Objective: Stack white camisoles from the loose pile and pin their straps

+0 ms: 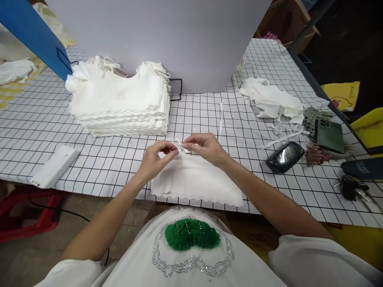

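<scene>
A white garment with a wavy hem lies flat at the table's near edge, in front of my body. A thin white strap makes a small loop at its upper edge, between my two hands. My left hand is closed in a pinch on the strap, thumb against forefinger. On the other side, my right hand pinches the strap too, fingertips close to those of the left. The exact spot that each hand grips is partly hidden by the fingers.
A thick stack of white garments stands at the back left before a grey panel. On the right lie crumpled white cloth, a black case, a green phone and keys. A white box sits left.
</scene>
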`<state>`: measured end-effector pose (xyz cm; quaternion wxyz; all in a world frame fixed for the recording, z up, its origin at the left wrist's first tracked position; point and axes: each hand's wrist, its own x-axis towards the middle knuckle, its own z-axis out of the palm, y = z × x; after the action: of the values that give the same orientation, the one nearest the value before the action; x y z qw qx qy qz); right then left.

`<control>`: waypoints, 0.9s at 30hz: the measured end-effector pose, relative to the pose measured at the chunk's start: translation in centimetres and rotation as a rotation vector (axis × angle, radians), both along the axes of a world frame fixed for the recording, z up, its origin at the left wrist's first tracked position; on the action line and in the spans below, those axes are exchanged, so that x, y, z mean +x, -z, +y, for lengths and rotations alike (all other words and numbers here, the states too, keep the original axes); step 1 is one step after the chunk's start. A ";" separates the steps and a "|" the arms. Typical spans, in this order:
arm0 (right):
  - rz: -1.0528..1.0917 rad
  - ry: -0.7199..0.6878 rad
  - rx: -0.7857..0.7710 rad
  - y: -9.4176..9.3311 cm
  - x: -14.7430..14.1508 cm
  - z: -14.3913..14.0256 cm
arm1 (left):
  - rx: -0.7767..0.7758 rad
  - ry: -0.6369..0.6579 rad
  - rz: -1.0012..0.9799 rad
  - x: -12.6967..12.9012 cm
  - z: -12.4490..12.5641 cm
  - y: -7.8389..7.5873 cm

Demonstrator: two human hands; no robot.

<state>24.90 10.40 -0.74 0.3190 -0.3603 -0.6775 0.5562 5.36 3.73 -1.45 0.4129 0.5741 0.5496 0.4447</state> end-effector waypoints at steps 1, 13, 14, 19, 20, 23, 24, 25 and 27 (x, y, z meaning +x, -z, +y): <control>-0.041 -0.008 0.027 0.3 0.3 0.3 | -0.011 0.012 0.067 -0.1 -0.1 0.7; -0.407 -0.380 0.377 4.0 1.0 2.1 | -0.101 0.052 0.291 1.0 -0.5 4.6; -0.429 -0.426 0.405 4.0 0.8 2.2 | -0.091 0.047 0.272 0.9 -0.6 4.7; -0.502 -0.597 0.495 3.5 0.1 2.4 | -0.027 0.044 0.299 0.8 -0.8 5.0; -0.507 -0.621 0.503 3.3 0.1 2.4 | -0.015 0.053 0.325 0.7 -0.9 5.0; -0.514 -0.682 0.513 2.8 -0.1 2.7 | 0.022 0.083 0.407 0.7 -1.0 4.9; -0.517 -0.691 0.517 2.7 -0.1 2.8 | 0.035 0.090 0.429 0.7 -1.0 5.0; -0.524 -0.691 0.522 2.6 -0.1 2.8 | 0.050 0.092 0.446 0.7 -1.0 5.0; -0.550 -0.687 0.531 2.4 -0.2 3.0 | 0.082 0.094 0.465 0.6 -1.0 5.2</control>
<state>24.75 13.38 -3.14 0.0084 -0.1564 -0.9335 0.3225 5.95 2.70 -6.61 0.2717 0.7023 0.5841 0.3028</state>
